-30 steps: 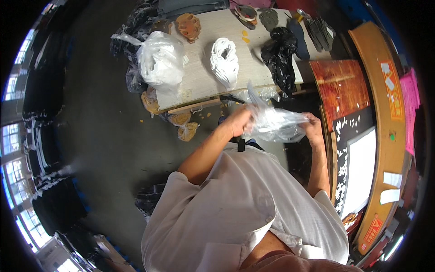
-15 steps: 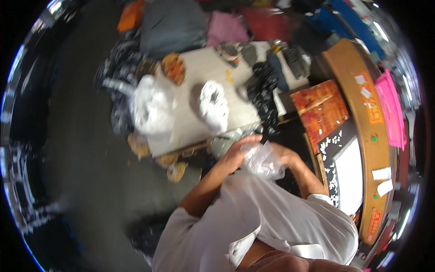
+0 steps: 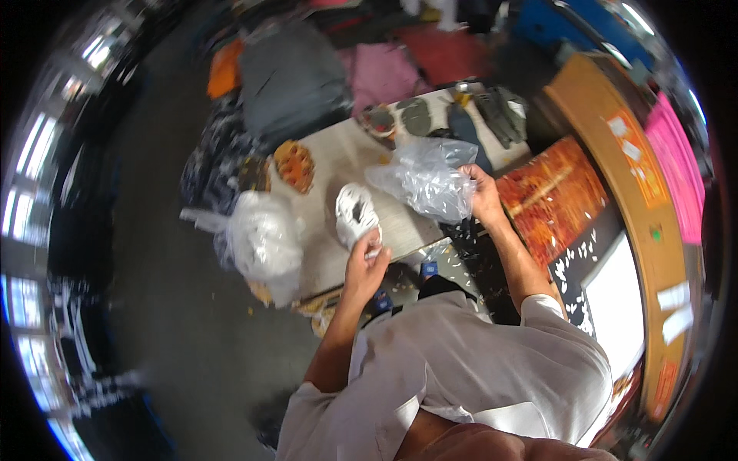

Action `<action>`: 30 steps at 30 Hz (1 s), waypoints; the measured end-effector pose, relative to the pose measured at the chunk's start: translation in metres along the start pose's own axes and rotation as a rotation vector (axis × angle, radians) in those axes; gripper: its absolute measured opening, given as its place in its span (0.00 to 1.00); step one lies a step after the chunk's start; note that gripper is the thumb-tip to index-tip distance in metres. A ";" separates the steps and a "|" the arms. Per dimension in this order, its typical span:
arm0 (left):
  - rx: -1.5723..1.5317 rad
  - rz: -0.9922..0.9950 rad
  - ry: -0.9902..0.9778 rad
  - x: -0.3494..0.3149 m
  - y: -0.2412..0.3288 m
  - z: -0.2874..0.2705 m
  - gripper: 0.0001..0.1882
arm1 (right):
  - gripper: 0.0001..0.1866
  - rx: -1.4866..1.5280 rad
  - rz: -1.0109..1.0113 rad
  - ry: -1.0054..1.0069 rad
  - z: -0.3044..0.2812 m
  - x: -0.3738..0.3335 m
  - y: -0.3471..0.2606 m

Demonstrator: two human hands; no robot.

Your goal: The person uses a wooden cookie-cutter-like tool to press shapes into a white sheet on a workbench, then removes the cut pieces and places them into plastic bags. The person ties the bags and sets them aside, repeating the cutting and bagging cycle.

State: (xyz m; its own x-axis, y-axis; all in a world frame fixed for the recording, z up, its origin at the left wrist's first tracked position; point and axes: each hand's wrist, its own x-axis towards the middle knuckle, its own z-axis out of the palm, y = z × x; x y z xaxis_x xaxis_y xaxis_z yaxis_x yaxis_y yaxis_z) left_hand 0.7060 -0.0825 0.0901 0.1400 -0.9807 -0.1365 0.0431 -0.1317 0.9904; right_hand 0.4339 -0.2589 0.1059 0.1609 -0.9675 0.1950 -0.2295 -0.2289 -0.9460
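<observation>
My left hand (image 3: 367, 267) has its thumb and fingers closed on the near end of a white bundle (image 3: 354, 212) with a dark hole in its middle. That bundle lies on the pale table (image 3: 323, 257); its exact kind is unclear. Off to the right, my right hand (image 3: 480, 196) grips the edge of a clear plastic bag (image 3: 430, 177), which hangs loose over the table's right part. A stuffed white plastic bag (image 3: 265, 238) with a twisted top stands at the table's left side, apart from my hands.
An orange-brown lumpy piece (image 3: 294, 165) lies on the table's left. Dark flat pieces (image 3: 416, 117) and folded dark cloth (image 3: 503, 114) sit along the far edge. Large grey (image 3: 292, 81) and pink bundles (image 3: 384, 73) stand behind. A wooden bench (image 3: 653, 230) bounds the right.
My hands have moved apart. The left went forward to the white bundle and took hold of its end. The right carried the clear bag forward, and the bag now spreads wider.
</observation>
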 end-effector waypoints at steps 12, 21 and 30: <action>-0.529 -0.120 0.103 0.056 -0.010 0.078 0.16 | 0.20 0.510 0.645 -0.946 0.015 0.017 0.008; -0.056 -0.221 -0.148 0.042 0.035 0.044 0.22 | 0.29 0.197 0.314 -1.105 0.025 0.033 0.053; -0.370 -0.015 -0.005 0.031 0.048 0.008 0.33 | 0.22 -0.290 -0.265 -0.561 0.079 0.014 -0.020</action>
State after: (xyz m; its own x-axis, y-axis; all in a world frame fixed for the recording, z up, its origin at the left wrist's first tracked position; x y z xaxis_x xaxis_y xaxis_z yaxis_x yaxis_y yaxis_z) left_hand 0.7043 -0.1200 0.1336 0.1316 -0.9799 -0.1501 0.3997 -0.0861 0.9126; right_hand 0.5169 -0.2595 0.1075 0.7020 -0.6909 0.1727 -0.3489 -0.5451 -0.7624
